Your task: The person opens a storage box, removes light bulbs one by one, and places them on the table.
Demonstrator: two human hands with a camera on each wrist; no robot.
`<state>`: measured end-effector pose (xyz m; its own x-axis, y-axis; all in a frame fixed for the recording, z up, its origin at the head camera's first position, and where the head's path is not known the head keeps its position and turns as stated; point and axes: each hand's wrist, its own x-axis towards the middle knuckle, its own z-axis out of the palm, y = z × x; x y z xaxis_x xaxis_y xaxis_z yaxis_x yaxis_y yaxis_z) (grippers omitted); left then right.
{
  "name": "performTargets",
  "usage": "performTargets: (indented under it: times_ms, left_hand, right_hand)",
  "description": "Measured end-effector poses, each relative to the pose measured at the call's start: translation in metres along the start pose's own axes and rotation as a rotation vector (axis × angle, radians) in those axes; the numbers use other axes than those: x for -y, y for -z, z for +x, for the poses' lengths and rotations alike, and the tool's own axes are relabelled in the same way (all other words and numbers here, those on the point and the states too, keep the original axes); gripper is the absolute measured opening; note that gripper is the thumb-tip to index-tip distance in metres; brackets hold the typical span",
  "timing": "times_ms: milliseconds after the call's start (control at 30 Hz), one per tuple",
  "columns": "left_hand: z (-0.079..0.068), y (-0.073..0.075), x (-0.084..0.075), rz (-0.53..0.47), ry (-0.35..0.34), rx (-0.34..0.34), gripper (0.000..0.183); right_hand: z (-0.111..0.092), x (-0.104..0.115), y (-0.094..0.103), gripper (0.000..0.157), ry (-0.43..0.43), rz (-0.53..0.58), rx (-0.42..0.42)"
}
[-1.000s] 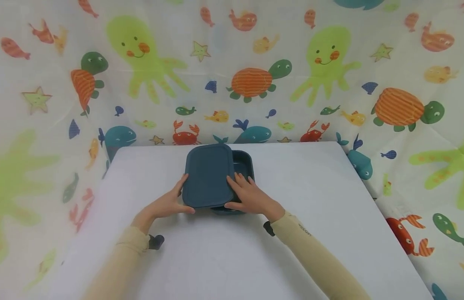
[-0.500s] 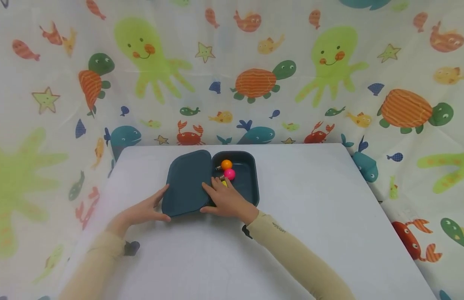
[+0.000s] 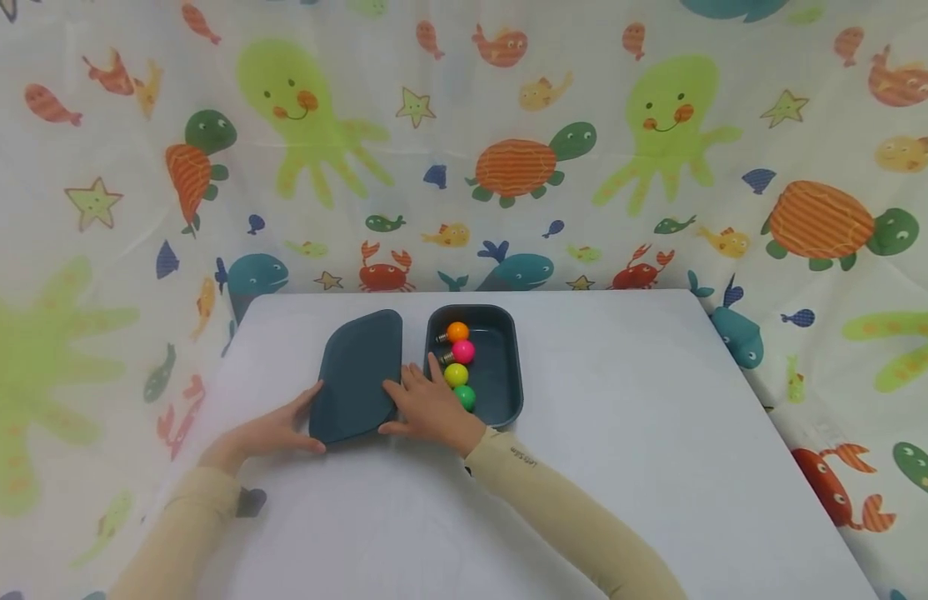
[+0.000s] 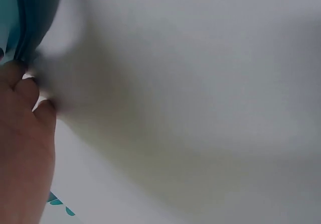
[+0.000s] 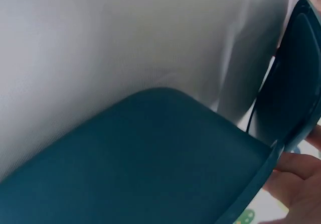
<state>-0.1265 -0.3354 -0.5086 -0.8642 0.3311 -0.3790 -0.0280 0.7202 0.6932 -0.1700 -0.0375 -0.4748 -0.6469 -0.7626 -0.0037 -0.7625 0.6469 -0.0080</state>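
A dark blue lid (image 3: 359, 375) is held a little above the table, just left of an open dark blue box (image 3: 518, 367), and it bends along its middle. My left hand (image 3: 272, 433) grips the lid's left edge between thumb and fingers. On the right edge, my right hand (image 3: 434, 408) pinches the lid, with its fingers overlapping the box's near-left side in the head view. Along the box's left wall lie small coloured bulbs: an orange bulb (image 3: 457, 332), a pink bulb (image 3: 463, 352), a yellow bulb (image 3: 456, 375) and a green bulb (image 3: 465, 397).
Lid and box are on a white table (image 3: 621, 433). Behind and along the sides hangs a curtain (image 3: 434, 108) printed with sea animals. The right sleeve (image 3: 569, 508) crosses the table's front part.
Both hands have carried the lid leftward and toward the front, off the box. The bulbs inside have come into view. The lid has bent along the way.
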Motion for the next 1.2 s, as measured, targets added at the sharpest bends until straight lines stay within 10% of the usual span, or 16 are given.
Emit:
performTargets:
  times_ms: [867,1200]
  left_hand:
    - [0.004,-0.010,-0.003,0.044,-0.011,0.009,0.105]
    - [0.020,-0.028,-0.030,0.112,-0.062,-0.119,0.110]
  right_hand:
    - [-0.011,-0.009,0.013,0.066,-0.045,-0.107,-0.088]
    - [-0.030,-0.043,0.016,0.065,-0.169,-0.033,-0.038]
